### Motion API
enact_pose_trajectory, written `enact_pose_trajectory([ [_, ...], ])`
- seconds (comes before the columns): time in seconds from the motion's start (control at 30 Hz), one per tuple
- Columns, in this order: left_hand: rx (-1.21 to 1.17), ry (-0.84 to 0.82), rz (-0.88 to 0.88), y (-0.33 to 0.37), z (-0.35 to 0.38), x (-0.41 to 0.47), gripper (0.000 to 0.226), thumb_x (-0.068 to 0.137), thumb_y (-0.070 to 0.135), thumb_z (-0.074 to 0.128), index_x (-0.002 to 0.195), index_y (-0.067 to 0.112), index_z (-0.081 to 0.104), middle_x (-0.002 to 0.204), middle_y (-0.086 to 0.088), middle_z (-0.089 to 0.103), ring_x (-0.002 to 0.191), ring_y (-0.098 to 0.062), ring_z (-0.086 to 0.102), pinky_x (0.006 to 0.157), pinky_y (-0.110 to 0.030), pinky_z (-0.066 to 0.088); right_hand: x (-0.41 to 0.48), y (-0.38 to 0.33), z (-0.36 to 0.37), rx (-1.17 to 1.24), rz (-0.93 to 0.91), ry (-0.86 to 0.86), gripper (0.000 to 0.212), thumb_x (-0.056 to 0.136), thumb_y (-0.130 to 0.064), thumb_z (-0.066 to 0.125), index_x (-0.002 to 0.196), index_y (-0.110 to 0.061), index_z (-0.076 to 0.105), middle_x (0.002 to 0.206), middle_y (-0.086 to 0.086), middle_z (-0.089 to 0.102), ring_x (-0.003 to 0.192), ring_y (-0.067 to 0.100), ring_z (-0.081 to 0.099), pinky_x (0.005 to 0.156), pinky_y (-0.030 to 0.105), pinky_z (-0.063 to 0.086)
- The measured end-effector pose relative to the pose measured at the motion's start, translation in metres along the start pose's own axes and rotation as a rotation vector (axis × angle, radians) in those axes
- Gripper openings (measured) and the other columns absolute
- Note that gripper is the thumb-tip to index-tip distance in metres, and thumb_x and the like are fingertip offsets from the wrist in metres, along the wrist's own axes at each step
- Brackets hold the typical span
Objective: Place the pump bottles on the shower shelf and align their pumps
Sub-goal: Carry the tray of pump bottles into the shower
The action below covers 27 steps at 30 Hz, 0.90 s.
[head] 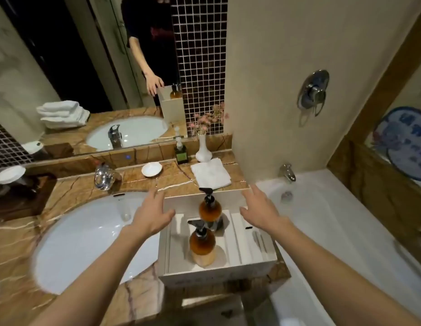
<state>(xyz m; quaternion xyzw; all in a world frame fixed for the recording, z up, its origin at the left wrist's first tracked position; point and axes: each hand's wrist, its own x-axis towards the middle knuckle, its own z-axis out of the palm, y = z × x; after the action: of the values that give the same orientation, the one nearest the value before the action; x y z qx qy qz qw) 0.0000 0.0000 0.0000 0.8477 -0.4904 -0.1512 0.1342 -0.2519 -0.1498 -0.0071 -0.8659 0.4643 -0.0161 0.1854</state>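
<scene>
Two amber pump bottles stand upright on a white slatted shelf (246,250) between the sink and the bathtub. The far bottle (210,209) has a black pump pointing left. The near bottle (202,245) has a dark pump head also pointing left. My left hand (152,214) hovers with fingers spread at the shelf's left rim, holding nothing. My right hand (259,211) hovers with fingers spread over the shelf's far right corner, also empty. Neither hand touches a bottle.
A white oval sink (80,241) with a chrome tap (103,177) lies to the left in a brown marble counter. A white dish (152,169), green soap bottle (180,152), white vase (203,149) and folded cloth (210,172) sit behind. The bathtub (334,222) is right.
</scene>
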Motion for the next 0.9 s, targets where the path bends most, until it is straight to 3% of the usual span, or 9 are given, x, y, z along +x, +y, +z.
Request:
enact_pose_trajectory([
  [0.1,0.008,-0.010,-0.070,-0.009,0.015,-0.003,0.068,0.083,0.040,0.055,0.141,0.018,0.029,0.154,-0.012,0.019,0.135,-0.035,0.030,0.104,-0.050,0.037,0.003,0.007,0.015,0.004,0.059,0.003,0.055,0.088,-0.023,0.050,0.140,-0.019,0.031,0.157,0.018,0.011,0.142,0.037,0.019,0.110,0.047,0.031],
  [0.17,0.002,-0.034,-0.101,-0.013,0.025,-0.005,0.070,0.083,0.041,0.055,0.144,0.021,0.025,0.155,-0.012,0.017,0.137,-0.036,0.027,0.105,-0.052,0.035,0.004,0.011,0.024,0.007,0.085,-0.017,0.060,0.089,-0.019,0.048,0.143,-0.025,0.025,0.158,0.017,0.008,0.141,0.038,0.020,0.107,0.047,0.032],
  [0.27,-0.061,-0.056,-0.131,-0.015,0.039,-0.007,0.074,0.084,0.035,0.057,0.146,0.022,0.018,0.156,-0.011,0.012,0.138,-0.036,0.025,0.107,-0.050,0.031,0.008,0.017,0.035,-0.004,0.119,-0.033,0.068,0.085,-0.007,0.046,0.144,-0.033,0.022,0.157,0.014,0.010,0.134,0.039,0.033,0.098,0.045,0.042],
  [0.43,-0.172,-0.131,-0.164,-0.019,0.054,-0.011,0.079,0.082,0.022,0.063,0.147,0.020,0.017,0.156,-0.015,0.009,0.137,-0.034,0.030,0.109,-0.039,0.029,0.009,0.024,0.043,-0.051,0.141,-0.031,0.071,0.080,-0.001,0.050,0.142,-0.029,0.028,0.145,0.014,0.028,0.108,0.036,0.056,0.082,0.041,0.049],
  [0.57,-0.195,-0.145,-0.154,-0.020,0.060,-0.012,0.078,0.080,0.011,0.061,0.146,0.023,0.020,0.154,-0.016,0.018,0.138,-0.033,0.029,0.108,-0.039,0.031,0.008,0.026,0.046,-0.073,0.178,-0.040,0.063,0.083,-0.003,0.046,0.141,-0.025,0.034,0.133,0.014,0.039,0.102,0.038,0.058,0.081,0.040,0.048],
  [0.7,-0.234,-0.160,-0.140,-0.017,0.061,-0.009,0.083,0.073,-0.008,0.053,0.144,0.021,0.023,0.146,-0.014,0.033,0.133,-0.032,0.035,0.104,-0.037,0.036,0.001,0.029,0.047,-0.106,0.184,-0.036,0.044,0.084,-0.001,0.049,0.125,-0.015,0.050,0.119,0.012,0.052,0.099,0.035,0.059,0.079,0.037,0.048],
  [0.9,-0.300,-0.128,-0.131,-0.018,0.059,-0.010,0.082,0.072,-0.012,0.051,0.144,0.015,0.025,0.151,-0.010,0.029,0.139,-0.028,0.027,0.110,-0.036,0.029,0.000,0.028,0.045,-0.070,0.183,0.003,0.029,0.080,0.005,0.051,0.105,-0.007,0.055,0.105,0.011,0.059,0.090,0.031,0.060,0.072,0.035,0.049],
])
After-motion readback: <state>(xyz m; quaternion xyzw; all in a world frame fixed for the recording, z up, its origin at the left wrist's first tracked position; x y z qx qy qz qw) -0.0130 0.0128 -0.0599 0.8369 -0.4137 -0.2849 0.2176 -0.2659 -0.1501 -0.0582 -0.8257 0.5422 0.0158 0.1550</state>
